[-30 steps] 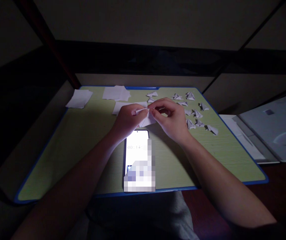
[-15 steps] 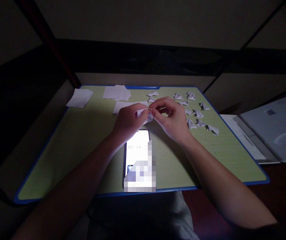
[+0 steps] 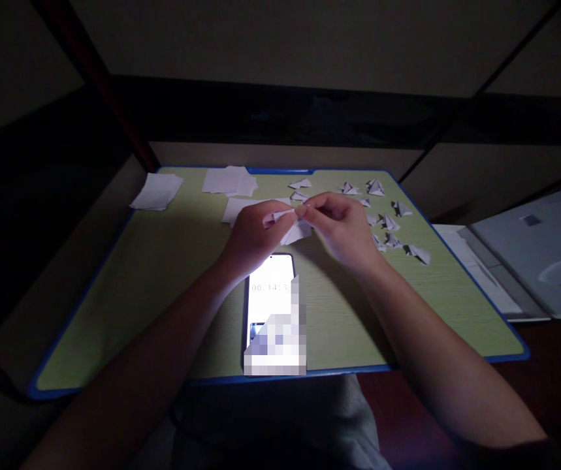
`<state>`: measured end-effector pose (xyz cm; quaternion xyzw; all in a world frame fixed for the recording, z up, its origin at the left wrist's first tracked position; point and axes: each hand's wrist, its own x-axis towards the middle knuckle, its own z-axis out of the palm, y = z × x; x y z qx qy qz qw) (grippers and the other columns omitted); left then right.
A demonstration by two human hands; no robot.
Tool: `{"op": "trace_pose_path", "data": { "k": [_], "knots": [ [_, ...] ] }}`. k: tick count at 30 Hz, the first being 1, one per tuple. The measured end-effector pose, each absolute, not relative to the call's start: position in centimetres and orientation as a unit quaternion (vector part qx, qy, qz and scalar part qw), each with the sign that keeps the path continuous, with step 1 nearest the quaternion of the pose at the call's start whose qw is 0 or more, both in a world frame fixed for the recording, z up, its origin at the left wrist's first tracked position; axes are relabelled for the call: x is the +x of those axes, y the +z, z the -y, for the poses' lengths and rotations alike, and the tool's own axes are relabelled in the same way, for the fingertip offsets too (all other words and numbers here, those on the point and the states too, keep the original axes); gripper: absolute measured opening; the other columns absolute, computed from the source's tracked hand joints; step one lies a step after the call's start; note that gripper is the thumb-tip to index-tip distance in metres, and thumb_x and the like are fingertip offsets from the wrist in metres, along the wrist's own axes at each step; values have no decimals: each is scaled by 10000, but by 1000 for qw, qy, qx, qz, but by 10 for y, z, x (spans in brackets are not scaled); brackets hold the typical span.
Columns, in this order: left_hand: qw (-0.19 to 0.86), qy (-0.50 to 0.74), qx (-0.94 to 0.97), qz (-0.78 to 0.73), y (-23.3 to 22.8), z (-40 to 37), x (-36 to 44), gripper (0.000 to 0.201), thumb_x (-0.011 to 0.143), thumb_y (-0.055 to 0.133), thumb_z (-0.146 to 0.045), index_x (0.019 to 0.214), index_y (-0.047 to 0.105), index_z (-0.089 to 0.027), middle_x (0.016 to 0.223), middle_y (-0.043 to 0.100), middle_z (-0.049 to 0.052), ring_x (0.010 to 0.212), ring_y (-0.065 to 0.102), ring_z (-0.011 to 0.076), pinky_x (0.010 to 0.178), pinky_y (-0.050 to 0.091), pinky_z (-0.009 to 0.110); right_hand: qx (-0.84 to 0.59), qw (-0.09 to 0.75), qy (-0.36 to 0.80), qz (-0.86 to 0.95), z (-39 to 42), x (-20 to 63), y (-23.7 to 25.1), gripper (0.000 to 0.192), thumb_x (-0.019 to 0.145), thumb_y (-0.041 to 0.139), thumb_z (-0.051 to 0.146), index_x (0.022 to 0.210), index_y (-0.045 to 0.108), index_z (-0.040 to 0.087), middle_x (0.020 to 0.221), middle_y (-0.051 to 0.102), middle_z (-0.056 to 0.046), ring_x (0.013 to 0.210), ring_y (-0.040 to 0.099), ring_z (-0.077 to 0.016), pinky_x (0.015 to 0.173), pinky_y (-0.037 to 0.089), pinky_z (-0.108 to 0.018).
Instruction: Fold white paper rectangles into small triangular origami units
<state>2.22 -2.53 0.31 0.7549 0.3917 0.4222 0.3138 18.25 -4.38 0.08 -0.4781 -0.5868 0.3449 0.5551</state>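
A small folded piece of white paper (image 3: 296, 232) is held up between both hands, above the table. My left hand (image 3: 259, 232) is closed on its left side, the thumb pressed along the paper. At its upper right edge, my right hand (image 3: 336, 222) pinches the paper between thumb and fingertips. Part of the folded paper is hidden behind my fingers. Just behind my left hand lies a white sheet (image 3: 241, 207) on the table. Below the hands a lit phone (image 3: 270, 287) shows running timer digits.
The green table (image 3: 153, 294) has a blue rim. Stacks of white paper (image 3: 157, 191) and loose sheets (image 3: 228, 180) lie at the back left. Several small folded paper pieces (image 3: 375, 187) are spread over the back right. A white box (image 3: 535, 241) stands beyond the table's right edge.
My right hand has shifted slightly right and its fingers have drawn closer together. More of the folded paper shows below the fingers. My left hand has barely moved.
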Motion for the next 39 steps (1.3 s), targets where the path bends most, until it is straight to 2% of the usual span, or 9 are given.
{"op": "trace_pose_path", "data": {
  "k": [6, 10, 14, 19, 33, 39],
  "knots": [
    [393, 423, 701, -419, 5, 24, 23, 178, 790, 614, -300, 785, 666, -130, 595, 612, -4, 521, 545, 109, 472, 406, 222, -455, 564, 393, 566, 42, 185, -2, 190, 756, 729, 339, 692, 658, 174, 604, 561, 23, 550, 446, -97, 536, 309, -265],
    [445, 423, 683, -397, 4, 22, 22, 187, 772, 617, -297, 824, 671, -126, 630, 640, 6, 520, 554, 106, 456, 423, 212, -434, 554, 459, 542, 42, 185, -1, 156, 725, 720, 309, 676, 652, 178, 588, 549, 24, 555, 459, -103, 543, 329, -266],
    [452, 419, 688, -383, 3, 21, 20, 170, 765, 622, -298, 796, 669, -137, 627, 635, 5, 514, 544, 100, 437, 406, 202, -430, 543, 493, 527, 44, 184, 2, 141, 686, 734, 305, 668, 661, 185, 608, 568, 18, 573, 475, -111, 562, 371, -274],
    [475, 417, 681, -370, 2, 18, 19, 164, 766, 629, -307, 737, 645, -147, 611, 610, -2, 513, 538, 93, 438, 403, 199, -418, 534, 520, 519, 45, 185, 5, 190, 683, 765, 350, 659, 662, 192, 610, 569, 13, 558, 459, -110, 549, 357, -275],
    [530, 406, 644, -373, 1, 17, 19, 184, 772, 630, -328, 805, 660, -150, 665, 650, 20, 523, 561, 95, 427, 403, 197, -402, 531, 571, 479, 45, 184, 5, 208, 650, 805, 366, 636, 696, 188, 581, 567, 22, 549, 432, -98, 525, 328, -257],
    [518, 409, 644, -386, 0, 16, 17, 204, 766, 652, -350, 796, 658, -148, 617, 584, -11, 518, 528, 96, 445, 408, 203, -419, 531, 576, 460, 45, 183, 5, 229, 632, 821, 363, 658, 691, 177, 577, 569, 31, 531, 450, -83, 519, 333, -241]
  ]
}}
